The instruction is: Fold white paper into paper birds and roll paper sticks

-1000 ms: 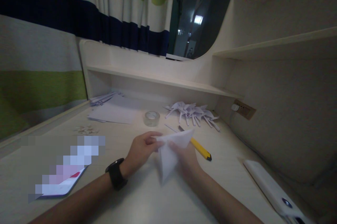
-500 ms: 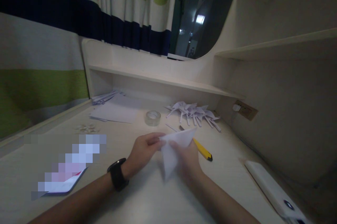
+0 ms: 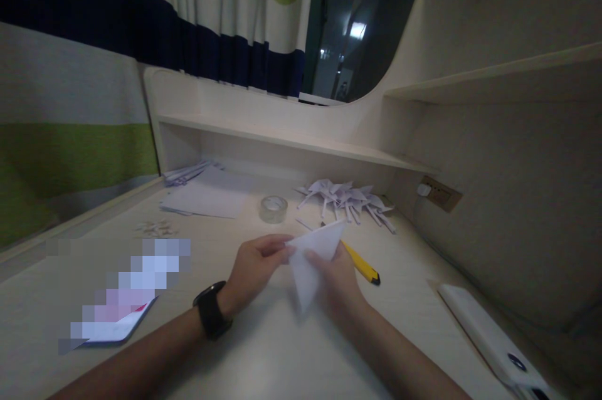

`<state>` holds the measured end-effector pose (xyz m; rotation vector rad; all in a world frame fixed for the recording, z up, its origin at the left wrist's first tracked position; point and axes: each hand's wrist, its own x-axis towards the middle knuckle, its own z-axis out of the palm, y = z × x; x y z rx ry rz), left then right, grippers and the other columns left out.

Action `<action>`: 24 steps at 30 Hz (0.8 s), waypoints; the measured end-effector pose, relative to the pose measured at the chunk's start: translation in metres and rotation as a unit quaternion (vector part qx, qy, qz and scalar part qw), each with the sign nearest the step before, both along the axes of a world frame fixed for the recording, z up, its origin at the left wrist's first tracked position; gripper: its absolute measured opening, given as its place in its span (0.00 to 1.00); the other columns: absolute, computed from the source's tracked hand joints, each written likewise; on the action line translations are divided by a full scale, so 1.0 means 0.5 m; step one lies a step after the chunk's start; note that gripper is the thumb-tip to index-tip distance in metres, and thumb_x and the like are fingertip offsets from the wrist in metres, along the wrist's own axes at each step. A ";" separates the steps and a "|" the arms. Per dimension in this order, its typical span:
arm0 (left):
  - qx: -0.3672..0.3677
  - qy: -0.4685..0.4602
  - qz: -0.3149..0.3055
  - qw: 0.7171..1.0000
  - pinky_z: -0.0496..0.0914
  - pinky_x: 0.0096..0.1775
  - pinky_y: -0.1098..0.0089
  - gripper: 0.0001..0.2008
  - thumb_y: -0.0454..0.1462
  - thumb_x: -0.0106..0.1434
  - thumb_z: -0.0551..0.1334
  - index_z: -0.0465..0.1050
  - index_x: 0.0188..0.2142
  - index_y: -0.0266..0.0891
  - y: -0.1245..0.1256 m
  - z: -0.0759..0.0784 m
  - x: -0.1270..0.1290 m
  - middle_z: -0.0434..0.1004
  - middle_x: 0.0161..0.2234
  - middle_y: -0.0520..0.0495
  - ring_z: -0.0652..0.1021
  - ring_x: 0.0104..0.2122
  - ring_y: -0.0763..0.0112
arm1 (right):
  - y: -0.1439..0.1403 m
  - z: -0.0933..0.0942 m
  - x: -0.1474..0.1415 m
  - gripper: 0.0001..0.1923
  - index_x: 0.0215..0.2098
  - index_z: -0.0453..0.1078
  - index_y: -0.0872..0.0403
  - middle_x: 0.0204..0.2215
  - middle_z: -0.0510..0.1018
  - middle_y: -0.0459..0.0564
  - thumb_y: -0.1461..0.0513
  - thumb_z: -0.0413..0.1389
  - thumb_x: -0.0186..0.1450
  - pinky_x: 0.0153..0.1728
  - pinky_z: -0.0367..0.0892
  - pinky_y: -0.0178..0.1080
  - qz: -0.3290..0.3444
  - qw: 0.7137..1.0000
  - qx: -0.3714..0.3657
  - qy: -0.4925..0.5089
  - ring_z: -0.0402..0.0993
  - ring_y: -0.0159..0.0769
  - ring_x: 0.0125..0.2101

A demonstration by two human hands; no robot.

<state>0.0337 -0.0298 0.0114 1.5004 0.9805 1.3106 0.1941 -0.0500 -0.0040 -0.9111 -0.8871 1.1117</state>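
Observation:
A white sheet of paper folded into a triangle [image 3: 310, 262] is held above the desk between both hands, one point hanging down. My left hand [image 3: 261, 265], with a black watch on its wrist, pinches the paper's left corner between thumb and fingers. My right hand [image 3: 341, 278] grips the right part, its thumb lying on the front face and its fingers behind, mostly hidden. Just beyond the right hand lies a yellow utility knife [image 3: 362, 265], its front partly covered by the paper.
Behind the hands stands a roll of clear tape [image 3: 273, 209]. Several paper pinwheels [image 3: 348, 199] lie at the back right, and white paper sheets [image 3: 207, 193] at the back left. Small pale pieces [image 3: 157, 228] and a phone [image 3: 113, 331] are at left; a white device [image 3: 489, 337] is at right.
The paper has tilted slightly, its right tip shifting a little left and its lower point rising. Both hands keep their hold in nearly the same place.

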 end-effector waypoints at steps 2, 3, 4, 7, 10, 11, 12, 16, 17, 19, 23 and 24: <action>-0.003 -0.005 -0.003 1.000 0.76 0.33 0.68 0.11 0.38 0.53 0.68 0.79 0.36 0.35 -0.002 0.001 0.001 0.82 0.29 0.47 0.81 0.27 0.64 | -0.003 0.008 -0.002 0.28 0.42 0.65 0.53 0.33 0.80 0.49 0.62 0.70 0.45 0.33 0.73 0.40 -0.005 1.000 -0.003 0.008 0.77 0.40 0.31; -0.001 -0.006 -0.006 1.000 0.77 0.33 0.68 0.11 0.38 0.53 0.68 0.79 0.36 0.36 -0.003 0.002 0.001 0.82 0.29 0.46 0.81 0.28 0.64 | -0.005 0.011 -0.004 0.28 0.42 0.65 0.53 0.33 0.80 0.49 0.62 0.70 0.45 0.32 0.73 0.40 -0.009 1.000 -0.004 0.008 0.77 0.40 0.31; 0.003 -0.007 -0.009 1.000 0.77 0.33 0.68 0.10 0.38 0.54 0.68 0.79 0.36 0.36 -0.005 0.003 0.001 0.82 0.30 0.46 0.81 0.28 0.64 | -0.006 0.014 -0.004 0.29 0.41 0.65 0.53 0.32 0.80 0.49 0.62 0.70 0.44 0.32 0.73 0.40 -0.012 1.000 -0.002 0.007 0.77 0.40 0.31; 0.019 -0.005 -0.020 1.000 0.77 0.34 0.68 0.09 0.38 0.56 0.66 0.80 0.36 0.37 -0.008 0.004 0.001 0.83 0.32 0.47 0.81 0.29 0.65 | -0.008 0.014 -0.005 0.28 0.40 0.66 0.54 0.32 0.80 0.49 0.62 0.70 0.44 0.33 0.72 0.40 -0.019 1.000 0.005 0.000 0.76 0.39 0.30; 0.026 -0.015 -0.015 0.999 0.77 0.34 0.68 0.10 0.37 0.55 0.66 0.80 0.38 0.37 -0.011 0.003 0.003 0.83 0.31 0.47 0.81 0.28 0.65 | -0.006 0.008 -0.004 0.27 0.41 0.66 0.53 0.33 0.80 0.49 0.62 0.70 0.45 0.34 0.72 0.41 -0.014 1.000 0.015 0.014 0.77 0.40 0.32; 0.025 -0.021 -0.009 0.999 0.77 0.33 0.68 0.11 0.37 0.55 0.67 0.79 0.39 0.36 -0.011 0.001 0.003 0.83 0.30 0.47 0.81 0.28 0.65 | -0.004 0.005 -0.004 0.27 0.41 0.66 0.53 0.34 0.80 0.49 0.62 0.70 0.45 0.34 0.72 0.41 -0.013 1.000 0.015 0.017 0.77 0.40 0.32; 0.023 -0.027 -0.002 0.999 0.77 0.33 0.69 0.12 0.37 0.55 0.67 0.79 0.39 0.36 -0.011 0.000 0.004 0.83 0.30 0.47 0.81 0.27 0.66 | -0.003 0.004 -0.005 0.27 0.40 0.66 0.54 0.33 0.80 0.49 0.62 0.70 0.45 0.34 0.72 0.41 -0.015 1.000 0.013 0.017 0.77 0.41 0.32; 0.023 -0.038 0.006 0.999 0.78 0.31 0.71 0.11 0.37 0.55 0.67 0.79 0.38 0.36 -0.010 -0.005 0.004 0.83 0.30 0.47 0.81 0.27 0.67 | -0.002 0.002 -0.006 0.26 0.40 0.67 0.54 0.33 0.80 0.50 0.62 0.70 0.45 0.34 0.72 0.42 -0.018 1.000 0.009 0.018 0.77 0.41 0.32; 0.023 -0.038 0.006 0.999 0.78 0.31 0.71 0.11 0.37 0.55 0.67 0.79 0.37 0.36 -0.009 -0.004 0.004 0.83 0.30 0.47 0.81 0.27 0.67 | -0.002 0.003 -0.006 0.26 0.40 0.67 0.54 0.34 0.80 0.50 0.62 0.70 0.45 0.35 0.72 0.42 -0.017 1.000 0.011 0.019 0.77 0.41 0.32; 0.023 -0.038 0.007 0.999 0.78 0.31 0.72 0.11 0.37 0.55 0.68 0.79 0.38 0.36 -0.009 -0.003 0.005 0.83 0.30 0.48 0.81 0.26 0.67 | -0.005 0.004 -0.007 0.26 0.40 0.67 0.54 0.34 0.80 0.50 0.62 0.70 0.45 0.35 0.72 0.42 -0.019 1.000 0.011 0.018 0.77 0.41 0.32; 0.033 -0.035 0.007 0.999 0.78 0.32 0.71 0.11 0.36 0.55 0.67 0.80 0.39 0.36 -0.011 0.001 0.005 0.83 0.30 0.48 0.82 0.27 0.67 | -0.011 0.008 -0.009 0.25 0.39 0.67 0.54 0.32 0.80 0.50 0.62 0.70 0.45 0.33 0.72 0.42 -0.031 0.999 0.012 0.013 0.76 0.40 0.30; 0.039 -0.033 0.004 0.999 0.78 0.33 0.71 0.10 0.36 0.56 0.67 0.80 0.38 0.37 -0.011 0.001 0.005 0.83 0.31 0.48 0.82 0.28 0.67 | -0.012 0.008 -0.010 0.25 0.39 0.67 0.54 0.32 0.80 0.49 0.62 0.70 0.45 0.33 0.72 0.42 -0.033 0.999 0.014 0.013 0.76 0.40 0.30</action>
